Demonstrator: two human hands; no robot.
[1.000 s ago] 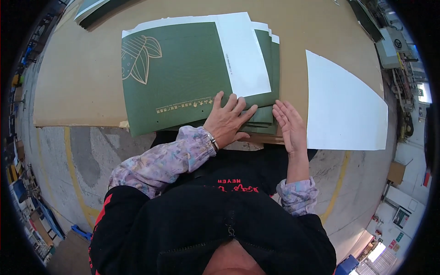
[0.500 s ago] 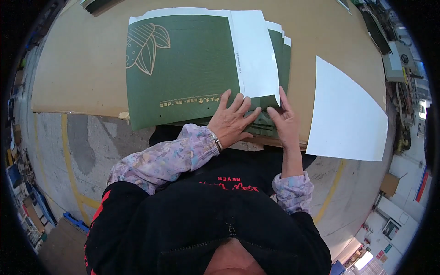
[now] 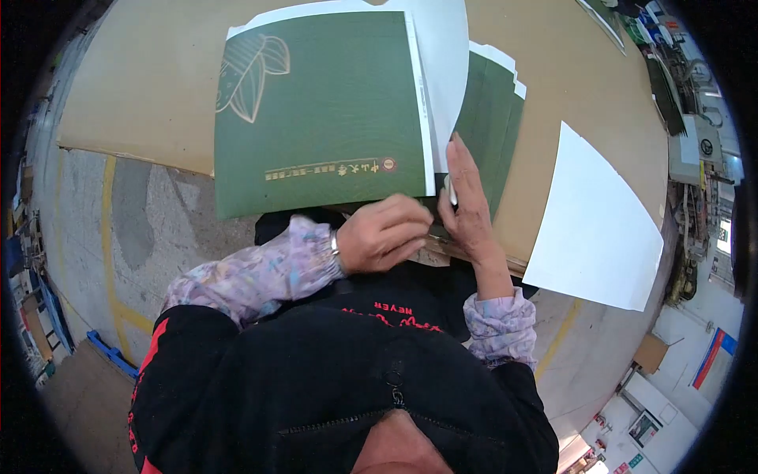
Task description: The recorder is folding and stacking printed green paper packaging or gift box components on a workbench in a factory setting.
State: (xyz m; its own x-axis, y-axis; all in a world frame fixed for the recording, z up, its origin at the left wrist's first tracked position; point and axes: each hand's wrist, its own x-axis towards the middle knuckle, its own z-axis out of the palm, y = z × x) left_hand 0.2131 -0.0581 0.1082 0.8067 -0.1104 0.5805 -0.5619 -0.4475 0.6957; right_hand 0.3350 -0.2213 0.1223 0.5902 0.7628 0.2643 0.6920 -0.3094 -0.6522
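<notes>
A printed green paper sheet [image 3: 324, 118] with a gold leaf drawing and a white margin lies at the table's front edge, overhanging it. Its white flap [image 3: 444, 71] is raised along the right side. My right hand [image 3: 467, 201] is against the flap's lower right edge, fingers stretched out and thumb apart. Near the sheet's lower right corner, my left hand [image 3: 383, 235] is curled closed and slightly blurred; its fingertips are hidden, so anything in them does not show. More green sheets [image 3: 493, 110] lie fanned out underneath, to the right.
The brown board-topped table [image 3: 134, 95] reaches away from me. A white sheet [image 3: 596, 225] with one curved edge lies at the right, overhanging the front. Dark sheets [image 3: 663, 87] are at the far right edge. A cardboard box [image 3: 651, 353] sits beyond on the right.
My left hand has drawn back off the sheet toward me and curled. My right hand has moved slightly left, and the flap now stands up more. The camera view has shifted a little.
</notes>
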